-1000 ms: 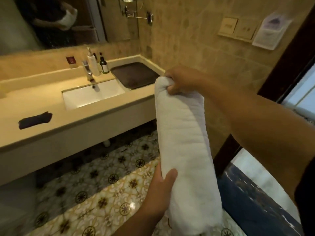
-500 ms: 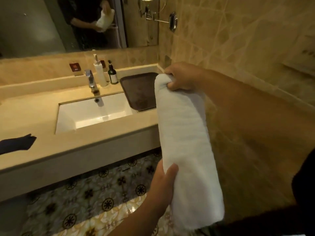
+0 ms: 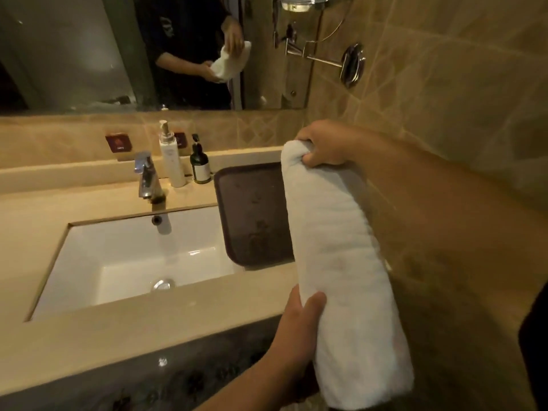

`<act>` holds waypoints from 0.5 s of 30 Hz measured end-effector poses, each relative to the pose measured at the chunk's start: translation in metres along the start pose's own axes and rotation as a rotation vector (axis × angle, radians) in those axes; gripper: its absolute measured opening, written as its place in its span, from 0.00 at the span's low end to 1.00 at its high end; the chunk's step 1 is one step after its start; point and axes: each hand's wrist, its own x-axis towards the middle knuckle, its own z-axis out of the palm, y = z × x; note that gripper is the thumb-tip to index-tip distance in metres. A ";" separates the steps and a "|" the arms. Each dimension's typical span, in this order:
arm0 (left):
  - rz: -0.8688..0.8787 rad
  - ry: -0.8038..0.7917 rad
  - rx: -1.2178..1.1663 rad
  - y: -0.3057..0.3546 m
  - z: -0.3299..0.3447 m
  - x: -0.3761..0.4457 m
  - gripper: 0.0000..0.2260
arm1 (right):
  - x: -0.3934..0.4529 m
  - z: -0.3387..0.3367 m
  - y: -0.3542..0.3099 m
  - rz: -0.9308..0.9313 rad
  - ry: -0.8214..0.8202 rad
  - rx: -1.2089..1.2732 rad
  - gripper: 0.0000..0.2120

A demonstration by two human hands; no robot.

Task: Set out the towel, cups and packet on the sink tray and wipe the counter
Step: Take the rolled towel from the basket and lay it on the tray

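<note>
A rolled white towel [image 3: 341, 262] hangs lengthwise in front of me, held at both ends. My right hand [image 3: 323, 145] grips its far top end. My left hand [image 3: 296, 324] clasps its lower part from the left. The dark brown tray [image 3: 252, 215] lies flat on the beige counter [image 3: 118, 330], right of the sink, and the towel's upper half covers its right side. No cups or packet are in view.
A white rectangular sink [image 3: 139, 262] is set into the counter, with a chrome tap [image 3: 146, 176] behind it. A white pump bottle [image 3: 172, 155] and a dark bottle [image 3: 200, 164] stand by the tray. A tiled wall [image 3: 444, 99] closes the right side; a mirror [image 3: 89, 54] hangs above.
I have stepped closer to the counter, so the sink and tray look larger. The towel stays in both hands and now hangs over the tray's right side. The dark cloth on the left is out of view.
</note>
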 end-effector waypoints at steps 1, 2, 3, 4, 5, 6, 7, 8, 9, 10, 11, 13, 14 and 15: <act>-0.008 -0.003 -0.008 0.003 -0.004 0.024 0.18 | 0.021 0.003 0.012 0.010 -0.010 -0.001 0.13; -0.018 0.004 -0.018 0.004 -0.008 0.046 0.19 | 0.042 0.006 0.023 0.017 -0.018 -0.006 0.13; -0.028 0.013 -0.026 0.006 -0.012 0.068 0.20 | 0.062 0.009 0.034 0.020 -0.019 -0.017 0.13; -0.041 0.025 -0.025 0.006 -0.017 0.090 0.20 | 0.082 0.012 0.044 0.022 -0.020 -0.029 0.13; -0.060 0.040 -0.019 0.007 -0.022 0.110 0.21 | 0.101 0.015 0.053 0.024 -0.029 -0.037 0.13; -0.086 0.055 -0.014 0.006 -0.027 0.130 0.21 | 0.120 0.019 0.062 0.025 -0.043 -0.044 0.13; -0.110 0.065 -0.014 0.004 -0.031 0.148 0.22 | 0.139 0.024 0.070 0.023 -0.057 -0.059 0.14; -0.131 0.073 -0.016 0.003 -0.035 0.165 0.23 | 0.157 0.031 0.077 0.019 -0.073 -0.076 0.14; -0.149 0.086 -0.014 0.002 -0.038 0.182 0.24 | 0.174 0.039 0.084 0.014 -0.087 -0.087 0.14; -0.164 0.100 -0.014 0.001 -0.042 0.198 0.25 | 0.191 0.048 0.091 0.011 -0.101 -0.093 0.14; -0.179 0.110 -0.024 -0.002 -0.045 0.214 0.25 | 0.208 0.057 0.098 0.010 -0.116 -0.098 0.14; -0.209 0.119 -0.057 -0.011 -0.053 0.245 0.25 | 0.239 0.079 0.111 0.006 -0.161 -0.108 0.15; -0.223 0.119 -0.075 -0.016 -0.056 0.261 0.24 | 0.253 0.091 0.119 0.003 -0.187 -0.106 0.16; -0.236 0.118 -0.095 -0.021 -0.059 0.275 0.23 | 0.266 0.104 0.127 -0.002 -0.208 -0.096 0.16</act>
